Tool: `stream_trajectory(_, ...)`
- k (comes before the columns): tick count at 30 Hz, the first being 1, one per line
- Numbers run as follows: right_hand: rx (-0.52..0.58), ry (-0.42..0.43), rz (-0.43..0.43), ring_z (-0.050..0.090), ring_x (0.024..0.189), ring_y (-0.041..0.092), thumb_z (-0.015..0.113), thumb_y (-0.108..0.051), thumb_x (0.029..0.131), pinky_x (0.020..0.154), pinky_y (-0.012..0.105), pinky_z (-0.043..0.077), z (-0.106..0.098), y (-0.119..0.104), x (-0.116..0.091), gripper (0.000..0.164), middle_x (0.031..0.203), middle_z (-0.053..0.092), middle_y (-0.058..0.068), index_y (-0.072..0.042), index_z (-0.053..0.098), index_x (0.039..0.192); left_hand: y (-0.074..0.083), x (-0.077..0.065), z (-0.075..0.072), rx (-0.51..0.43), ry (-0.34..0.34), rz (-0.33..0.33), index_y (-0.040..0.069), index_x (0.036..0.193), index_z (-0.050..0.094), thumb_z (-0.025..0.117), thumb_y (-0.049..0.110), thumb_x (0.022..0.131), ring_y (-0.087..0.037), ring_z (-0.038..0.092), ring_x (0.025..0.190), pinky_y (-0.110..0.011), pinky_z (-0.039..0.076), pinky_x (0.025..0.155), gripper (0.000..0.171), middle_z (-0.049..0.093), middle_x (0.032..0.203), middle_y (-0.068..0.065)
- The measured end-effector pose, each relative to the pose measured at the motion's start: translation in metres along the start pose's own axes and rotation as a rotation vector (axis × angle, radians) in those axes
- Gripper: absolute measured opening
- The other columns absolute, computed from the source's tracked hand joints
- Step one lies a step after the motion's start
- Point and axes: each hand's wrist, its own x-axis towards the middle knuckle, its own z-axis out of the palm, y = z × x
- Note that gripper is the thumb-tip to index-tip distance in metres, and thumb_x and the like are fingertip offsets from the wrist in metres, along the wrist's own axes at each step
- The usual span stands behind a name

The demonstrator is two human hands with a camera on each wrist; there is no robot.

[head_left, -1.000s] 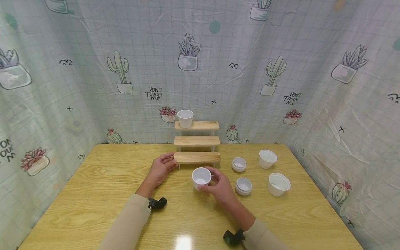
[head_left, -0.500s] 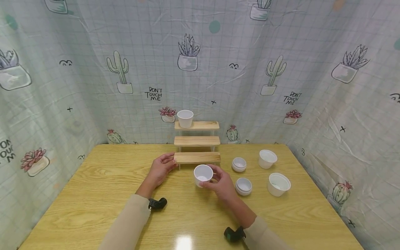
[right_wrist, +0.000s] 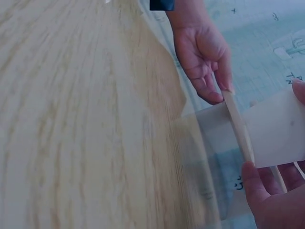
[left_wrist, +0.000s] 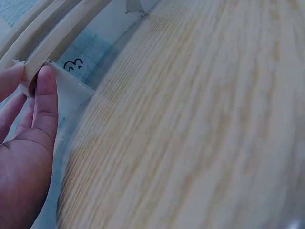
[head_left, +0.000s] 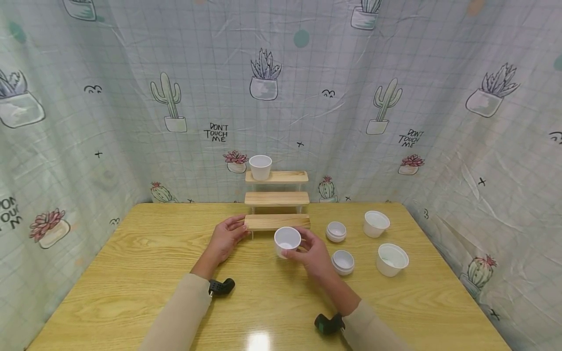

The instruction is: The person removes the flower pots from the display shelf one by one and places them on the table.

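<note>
A white cup point(head_left: 287, 240), tapered and with its mouth up, is held by my right hand point(head_left: 313, 254) in front of the lowest step of a three-tier wooden display stand point(head_left: 276, 223). In the right wrist view, the side of the cup point(right_wrist: 276, 131) shows beyond the board's edge, near my right fingers point(right_wrist: 255, 186). My left hand point(head_left: 226, 239) pinches the left end of that lowest board, thumb and fingers around it in the left wrist view. A similar white cup point(head_left: 261, 168) stands at the left of the top step. Clear side panels carry the boards.
To the right on the wooden table point(head_left: 175, 234) stand two small white round jars point(head_left: 336, 231) and two larger white tubs point(head_left: 376, 224). A curtain point(head_left: 281, 122) printed with cacti surrounds the table at the back and sides.
My right hand has carried the white cup slightly away from me and to the right, so it now overlaps the lowest step's front edge. My left hand stays on the stand.
</note>
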Motion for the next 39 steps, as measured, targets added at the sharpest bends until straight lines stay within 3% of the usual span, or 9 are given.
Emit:
stream_trajectory(16,-0.041,0.016,-0.016,0.062,0.127,0.027,0.09,-0.014,0.079,0.108,0.044,0.056,-0.002,-0.006,0.009,0.067,0.136,0.065,0.007,-0.016,0.061,0.14,0.0,0.001,0.0,-0.015,-0.002,-0.006,-0.005,0.152,0.042,0.06,-0.002,0.101,-0.009,0.07,0.093,-0.025,0.063,0.09,0.054,0.067,0.107,0.002)
stream_trajectory(28,-0.01,0.021,-0.049,0.062,0.126,0.025,0.089,-0.011,0.08,0.104,0.035,0.057,-0.001,-0.014,0.015,0.064,0.135,0.066,0.008,-0.017,0.062,0.138,-0.001,0.002,-0.001,-0.03,0.005,-0.016,-0.004,0.151,0.043,0.062,-0.002,0.1,-0.009,0.07,0.094,-0.024,0.063,0.089,0.055,0.066,0.108,0.0)
stream_trajectory(39,-0.016,0.035,-0.051,0.06,0.131,0.027,0.09,-0.015,0.079,0.109,0.041,0.055,-0.001,-0.019,0.021,0.07,0.141,0.063,0.006,-0.018,0.059,0.142,-0.002,0.002,-0.002,-0.034,0.002,-0.014,-0.004,0.152,0.043,0.062,-0.001,0.1,-0.009,0.07,0.094,-0.024,0.063,0.088,0.055,0.067,0.108,0.001)
